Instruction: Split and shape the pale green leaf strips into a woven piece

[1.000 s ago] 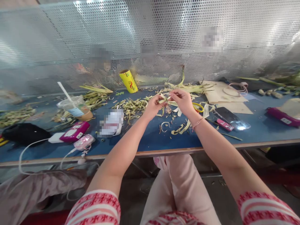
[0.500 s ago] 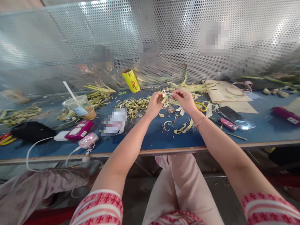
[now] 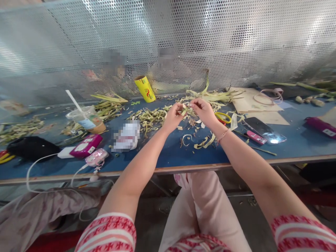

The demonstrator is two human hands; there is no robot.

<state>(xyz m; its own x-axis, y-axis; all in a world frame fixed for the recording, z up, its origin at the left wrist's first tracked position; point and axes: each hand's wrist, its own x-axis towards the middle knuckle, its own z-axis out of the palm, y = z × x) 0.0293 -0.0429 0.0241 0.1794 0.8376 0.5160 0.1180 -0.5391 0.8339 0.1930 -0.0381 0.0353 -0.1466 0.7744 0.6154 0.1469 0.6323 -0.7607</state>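
**Two hands meet over a strip of leaf**

Both arms reach out over the blue surface (image 3: 168, 154), and the hands come together above a scatter of cuttings. The left hand (image 3: 173, 117) and the right hand (image 3: 206, 112) each pinch an end of a pale green leaf strip (image 3: 187, 109), fingers closed on it, the piece held just clear of the surface between them (how it is folded is too small to tell).

Right below the hands lie curled leaf trimmings (image 3: 202, 141). Just beyond the right wrist sit yellow-handled scissors (image 3: 223, 117), partly hidden, and further right a dark phone (image 3: 258, 127). A heap of shredded leaves (image 3: 149, 117) spreads to the left of the hands, with a yellow roll (image 3: 144, 89) leaning near the perforated metal screen (image 3: 168, 42) behind. Well off to the left stands a plastic cup (image 3: 85, 119) with a straw, and a magenta power bank (image 3: 85, 145) on a white cable.
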